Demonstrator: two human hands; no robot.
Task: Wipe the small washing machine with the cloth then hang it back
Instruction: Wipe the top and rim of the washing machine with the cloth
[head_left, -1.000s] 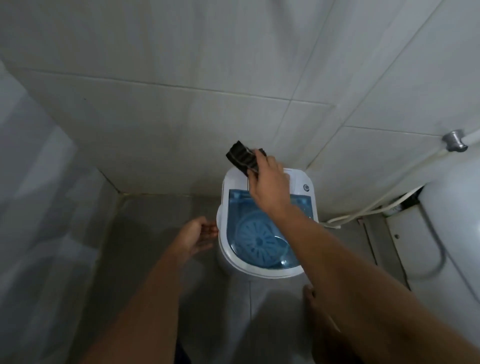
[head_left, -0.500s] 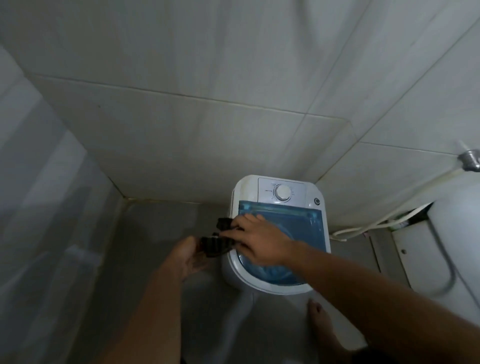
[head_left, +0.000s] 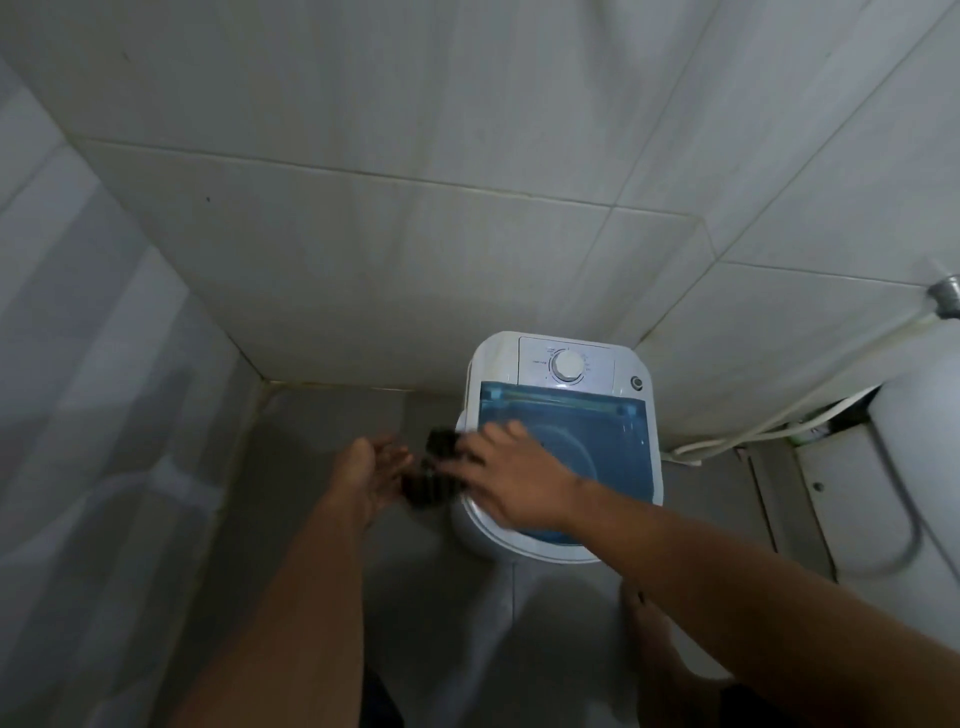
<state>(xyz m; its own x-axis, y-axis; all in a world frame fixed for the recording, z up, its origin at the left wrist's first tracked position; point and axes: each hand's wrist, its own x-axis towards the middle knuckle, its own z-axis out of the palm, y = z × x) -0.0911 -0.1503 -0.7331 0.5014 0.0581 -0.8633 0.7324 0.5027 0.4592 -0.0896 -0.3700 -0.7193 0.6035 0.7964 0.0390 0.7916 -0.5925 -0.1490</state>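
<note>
We see the dark cloth (head_left: 435, 470) bunched at the left rim of the small washing machine (head_left: 563, 447), hanging partly off the side, motion-blurred. The right hand (head_left: 511, 480) lies over the cloth and the left part of the blue see-through lid (head_left: 582, 441), fingers stretched leftward onto the fabric; whether they curl round it or just press it we cannot tell (too smeared). The left hand (head_left: 371, 470) sits just beside the cloth on its left, palm turned toward it, fingers loosely spread and gripping nothing; whether fingertips touch the fabric we cannot tell.

The machine stands on the grey tiled floor (head_left: 322, 441) in a corner, its back against the white tiled wall (head_left: 415, 234). At the back of its top is a white control panel with a round dial (head_left: 567, 366) and a small dark button (head_left: 637, 383) to the right.

Right of the machine a white hose (head_left: 748, 434) runs along the wall up toward a metal fitting (head_left: 946, 293). A bare foot (head_left: 649, 623) shows on the floor under the right forearm.
</note>
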